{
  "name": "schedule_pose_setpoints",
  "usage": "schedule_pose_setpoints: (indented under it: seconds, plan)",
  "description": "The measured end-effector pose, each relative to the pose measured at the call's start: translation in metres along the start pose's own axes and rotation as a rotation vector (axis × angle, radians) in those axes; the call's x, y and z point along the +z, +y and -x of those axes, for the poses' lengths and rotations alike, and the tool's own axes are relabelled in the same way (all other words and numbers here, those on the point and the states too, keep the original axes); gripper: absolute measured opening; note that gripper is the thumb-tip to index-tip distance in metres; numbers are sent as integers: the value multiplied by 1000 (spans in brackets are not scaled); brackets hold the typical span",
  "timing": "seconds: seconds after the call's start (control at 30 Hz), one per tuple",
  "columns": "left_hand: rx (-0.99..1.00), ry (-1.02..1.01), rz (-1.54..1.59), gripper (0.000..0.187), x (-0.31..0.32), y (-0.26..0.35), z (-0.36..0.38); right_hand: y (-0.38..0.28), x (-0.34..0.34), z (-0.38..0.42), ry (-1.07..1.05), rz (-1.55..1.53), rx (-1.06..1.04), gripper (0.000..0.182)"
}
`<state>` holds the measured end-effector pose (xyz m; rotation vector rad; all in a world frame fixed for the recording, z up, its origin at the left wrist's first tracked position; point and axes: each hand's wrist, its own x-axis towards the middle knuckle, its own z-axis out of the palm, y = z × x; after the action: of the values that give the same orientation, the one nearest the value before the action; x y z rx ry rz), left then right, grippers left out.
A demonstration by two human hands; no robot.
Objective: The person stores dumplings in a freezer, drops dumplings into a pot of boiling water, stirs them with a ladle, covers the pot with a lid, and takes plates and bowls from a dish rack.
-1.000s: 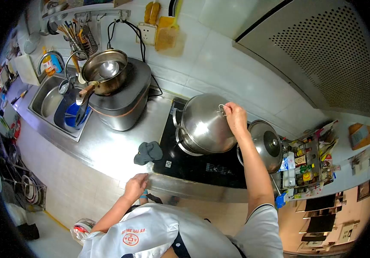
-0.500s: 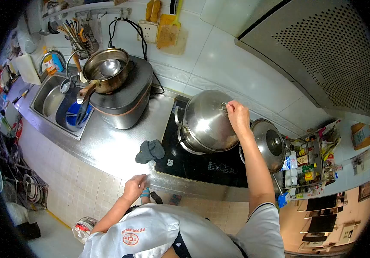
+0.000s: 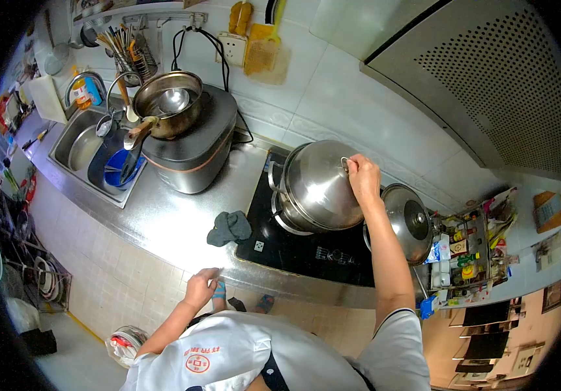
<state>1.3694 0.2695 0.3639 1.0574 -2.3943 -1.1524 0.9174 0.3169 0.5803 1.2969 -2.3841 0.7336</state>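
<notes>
My right hand [image 3: 364,180] grips the small loop handle on top of a domed steel lid [image 3: 319,189]. That lid covers most of a large steel pot [image 3: 276,179] on the black cooktop, and a dark strip shows along its upper left edge, beside the pot's side handle. My left hand [image 3: 202,289] hangs low at the counter's front edge with nothing in it, its fingers partly stretched and apart from the thumb. On the counter above that hand lies a crumpled dark cloth [image 3: 229,228].
Right of the pot, a lidded pan [image 3: 408,221] sits under my forearm. A rice cooker [image 3: 192,156] bears a saucepan [image 3: 169,120] holding a metal bowl. The sink [image 3: 65,140] is far left, a bottle rack [image 3: 466,254] to the right. The range hood [image 3: 489,85] juts overhead.
The lid has shifted slightly right relative to the pot, showing a dark strip at its upper left edge. My right hand still grips its handle; the left hand has barely moved.
</notes>
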Motion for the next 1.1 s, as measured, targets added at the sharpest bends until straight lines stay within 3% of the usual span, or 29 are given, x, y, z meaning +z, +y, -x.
schedule_pose_setpoints:
  seconds: [0.43,0.83,0.93,1.0,1.1]
  plan:
    - [-20,-1,-5,29,3,-8,4,-8,2,0,-48,-19,45,15]
    - [-53,-32,-12,30,12,-15,6,5,18,4,8,20,-59,20]
    - [21,-48,17,29,14,-17,3,-17,1,24,48,70,-53,28]
    - [-50,-112,55,29,5,-8,0,-45,-18,45,177,118,-25,33]
    - [-18,-113,47,28,4,-26,-5,-65,-19,111,277,-72,-6,29]
